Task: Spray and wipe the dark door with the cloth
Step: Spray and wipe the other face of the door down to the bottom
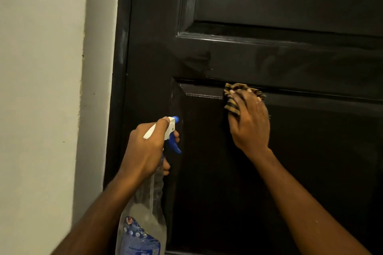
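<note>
Pressing cloth (pixel 230 107); bottle (pixel 145 211) label (pixel 143 242) seemingly illegible

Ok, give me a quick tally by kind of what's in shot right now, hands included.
dark panelled door: 1
off-white painted wall: 1
clear plastic spray bottle with white-and-blue trigger head: 1, gripped by the left hand
tan-and-black checked cloth: 1, held against the door by the right hand
hands: 2
total: 6
</note>
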